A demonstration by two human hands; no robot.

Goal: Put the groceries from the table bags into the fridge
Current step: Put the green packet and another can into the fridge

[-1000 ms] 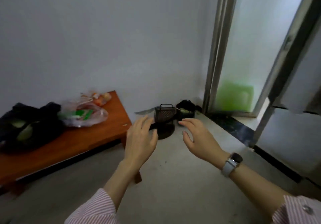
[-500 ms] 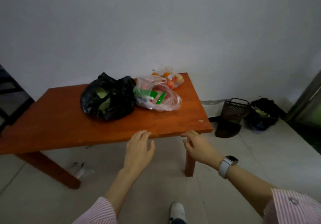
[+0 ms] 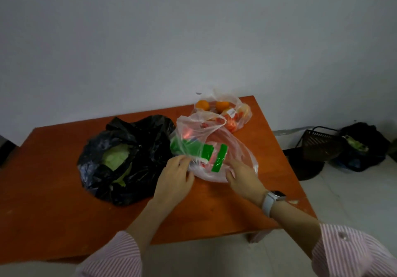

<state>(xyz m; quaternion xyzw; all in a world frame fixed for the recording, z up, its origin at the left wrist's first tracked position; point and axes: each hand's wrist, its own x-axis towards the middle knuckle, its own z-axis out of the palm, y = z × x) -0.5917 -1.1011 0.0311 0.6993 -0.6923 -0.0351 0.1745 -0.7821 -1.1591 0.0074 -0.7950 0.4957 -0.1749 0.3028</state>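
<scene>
Both hands at the clear bag on the desk.

Left hand [image 3: 175, 176] pinches a fold of the clear bag [image 3: 214, 147] at its near-left edge; grip narrow, holding plastic. Right hand [image 3: 243, 176] rests on the bag's near-right side, fingers curled against the plastic; whether it grips, cannot tell. Bag holds green-labelled packets. Black bag [image 3: 129, 158] with a cabbage [image 3: 117, 158] touches it on the left; a second clear bag of oranges [image 3: 225, 111] sits behind. All on the orange desk [image 3: 53, 201].
</scene>
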